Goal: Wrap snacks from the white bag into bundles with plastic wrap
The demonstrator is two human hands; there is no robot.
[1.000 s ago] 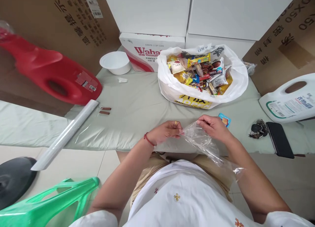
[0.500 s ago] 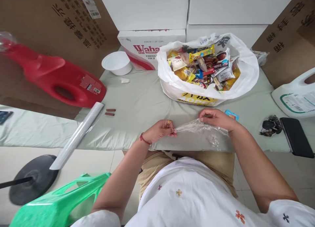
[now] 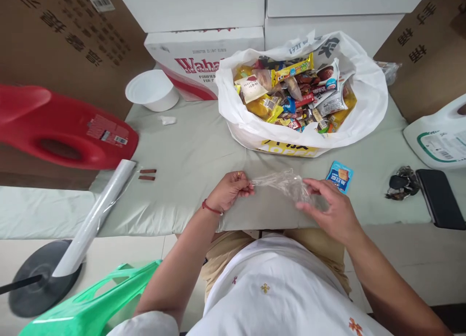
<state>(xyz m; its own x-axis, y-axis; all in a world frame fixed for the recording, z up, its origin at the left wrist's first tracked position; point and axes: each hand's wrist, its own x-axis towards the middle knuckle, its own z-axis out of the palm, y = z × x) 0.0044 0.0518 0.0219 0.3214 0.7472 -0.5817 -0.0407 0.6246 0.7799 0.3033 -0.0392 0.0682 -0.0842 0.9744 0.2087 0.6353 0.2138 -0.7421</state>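
Observation:
A crumpled clear plastic film (image 3: 282, 181) stretches between my hands above the table's front edge. My left hand (image 3: 235, 189) pinches its narrow twisted end. At its wider right end is my right hand (image 3: 329, 207), with thumb and fingers apart around the film. Just behind the right hand, a small blue packet (image 3: 340, 176) lies on the green cloth. Farther back stands a white plastic bag (image 3: 309, 139) full of wrapped snacks (image 3: 291, 95).
On the left are a red jug (image 3: 73, 127), a plastic roll (image 3: 96, 214), two brown strips (image 3: 147, 174) and a white bowl (image 3: 153, 91). Keys (image 3: 402, 183), a black phone (image 3: 440, 198) and a white jug (image 3: 439, 137) are at right. A green bag (image 3: 98, 297) hangs below.
My right hand has opened from its pinch and turned, its fingers now spread around the film. The blue packet shows more fully. The whole view has shifted slightly.

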